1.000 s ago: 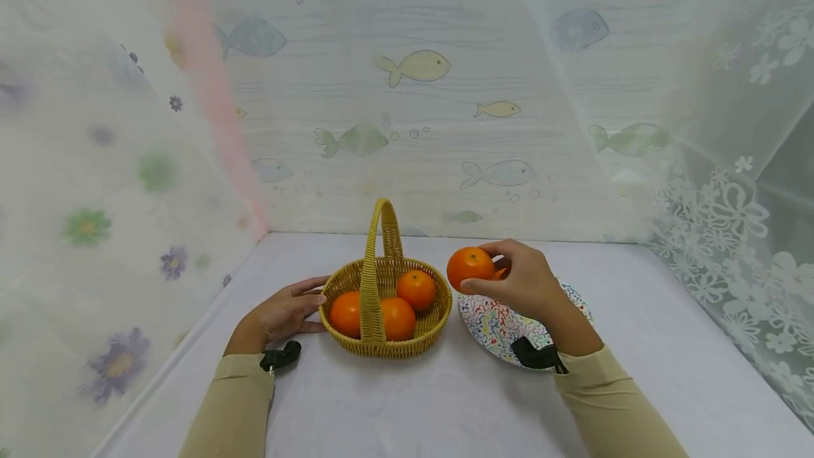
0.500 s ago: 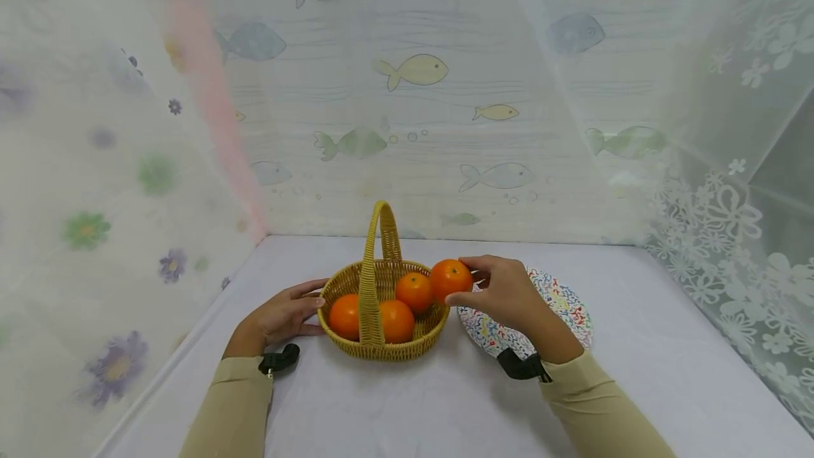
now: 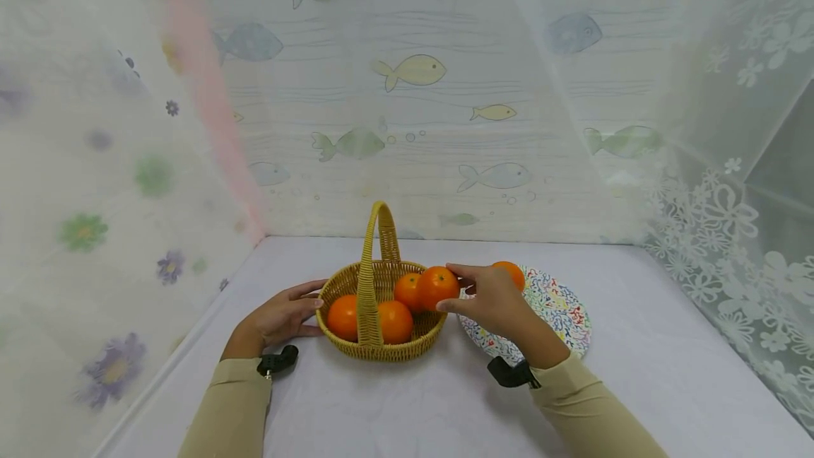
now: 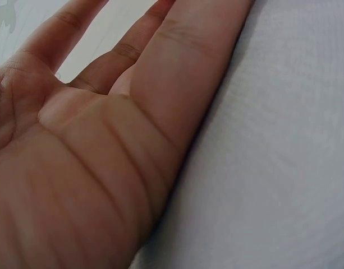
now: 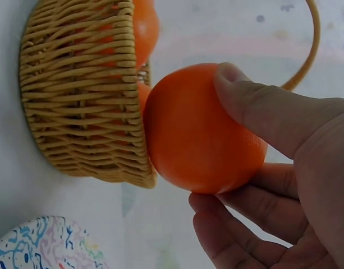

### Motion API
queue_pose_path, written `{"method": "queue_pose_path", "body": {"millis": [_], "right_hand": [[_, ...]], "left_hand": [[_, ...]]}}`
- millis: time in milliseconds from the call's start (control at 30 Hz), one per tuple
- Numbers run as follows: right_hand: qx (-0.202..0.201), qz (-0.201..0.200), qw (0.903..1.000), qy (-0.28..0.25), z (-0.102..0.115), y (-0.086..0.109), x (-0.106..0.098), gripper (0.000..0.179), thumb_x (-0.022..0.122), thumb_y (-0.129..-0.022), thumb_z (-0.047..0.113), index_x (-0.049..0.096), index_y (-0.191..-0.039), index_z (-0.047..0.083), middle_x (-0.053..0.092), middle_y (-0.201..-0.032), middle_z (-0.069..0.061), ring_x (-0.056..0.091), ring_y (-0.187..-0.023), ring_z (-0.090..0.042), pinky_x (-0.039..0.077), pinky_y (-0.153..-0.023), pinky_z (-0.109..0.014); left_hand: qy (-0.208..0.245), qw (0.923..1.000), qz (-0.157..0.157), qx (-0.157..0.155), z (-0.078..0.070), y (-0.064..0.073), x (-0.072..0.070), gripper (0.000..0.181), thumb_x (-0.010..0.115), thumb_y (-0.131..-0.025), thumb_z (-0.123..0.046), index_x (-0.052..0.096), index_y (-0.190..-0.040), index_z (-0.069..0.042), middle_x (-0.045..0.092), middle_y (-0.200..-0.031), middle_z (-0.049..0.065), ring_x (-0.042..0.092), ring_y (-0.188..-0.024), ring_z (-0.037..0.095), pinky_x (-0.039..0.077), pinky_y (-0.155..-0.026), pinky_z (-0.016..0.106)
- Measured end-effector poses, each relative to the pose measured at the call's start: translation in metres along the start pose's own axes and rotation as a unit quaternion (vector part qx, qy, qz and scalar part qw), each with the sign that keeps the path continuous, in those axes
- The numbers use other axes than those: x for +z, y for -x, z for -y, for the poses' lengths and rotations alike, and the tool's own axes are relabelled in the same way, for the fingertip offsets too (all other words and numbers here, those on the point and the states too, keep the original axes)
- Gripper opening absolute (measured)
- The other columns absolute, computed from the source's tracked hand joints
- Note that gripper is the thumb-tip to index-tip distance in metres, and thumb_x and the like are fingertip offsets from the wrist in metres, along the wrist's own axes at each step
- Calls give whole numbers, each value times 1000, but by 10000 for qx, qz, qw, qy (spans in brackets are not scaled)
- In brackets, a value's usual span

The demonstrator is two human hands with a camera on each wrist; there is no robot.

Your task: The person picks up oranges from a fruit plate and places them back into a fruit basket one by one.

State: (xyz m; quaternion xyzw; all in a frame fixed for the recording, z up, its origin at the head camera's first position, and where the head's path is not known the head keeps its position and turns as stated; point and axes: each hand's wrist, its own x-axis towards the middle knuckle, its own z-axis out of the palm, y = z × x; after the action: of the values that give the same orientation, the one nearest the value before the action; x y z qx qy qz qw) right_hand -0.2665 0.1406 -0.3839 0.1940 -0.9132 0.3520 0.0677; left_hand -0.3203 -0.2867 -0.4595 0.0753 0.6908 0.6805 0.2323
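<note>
My right hand [image 3: 496, 302] pinches an orange [image 3: 438, 288] between thumb and fingers at the right rim of a yellow wicker basket [image 3: 389, 353]. In the right wrist view the held orange [image 5: 200, 129] is right at the basket's rim, with the little fingers below it. Inside the basket lie an orange on the left [image 3: 342, 317], one in front [image 3: 396, 322] and one behind [image 3: 408, 291], partly covered by the held fruit. My left hand [image 3: 282, 315] rests against the basket's left side, fingers extended; the left wrist view shows its palm [image 4: 76, 168], while its fingertips are out of view.
A round plate [image 3: 559, 309] with a multicoloured pattern lies right of the basket, partly under my right arm. Another orange [image 3: 511, 274] sits on it behind my right hand. The basket's tall arched handle [image 3: 367, 267] rises over its middle. A white cloth covers the table.
My right hand has carried the orange left and down, from above the plate to the basket's right rim. The orange on the plate shows more now. My left hand stays at the basket.
</note>
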Motion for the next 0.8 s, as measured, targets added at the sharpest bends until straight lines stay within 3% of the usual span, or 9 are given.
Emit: {"method": "queue_pose_path", "body": {"millis": [267,800], "right_hand": [[-39,111,9997,194,1,-1,8,75,84,-84,46,58,-149,20,75,-123,-1,71,-104,-21,62,-90,-38],[-226,354,9988,258,4,-2,19,72,81,-89,38,55,-151,14,74,-123,-4,70,-109,-27,60,-93,-40]], "left_hand": [[49,9998,-151,-72,-1,0,2,63,63,-104,-19,36,-162,-17,38,-165,11,56,-133,16,56,-100,55],[22,10000,-47,-61,-1,0,2,65,61,-104,-20,33,-163,-16,30,-169,13,53,-137,17,55,-102,56]]}}
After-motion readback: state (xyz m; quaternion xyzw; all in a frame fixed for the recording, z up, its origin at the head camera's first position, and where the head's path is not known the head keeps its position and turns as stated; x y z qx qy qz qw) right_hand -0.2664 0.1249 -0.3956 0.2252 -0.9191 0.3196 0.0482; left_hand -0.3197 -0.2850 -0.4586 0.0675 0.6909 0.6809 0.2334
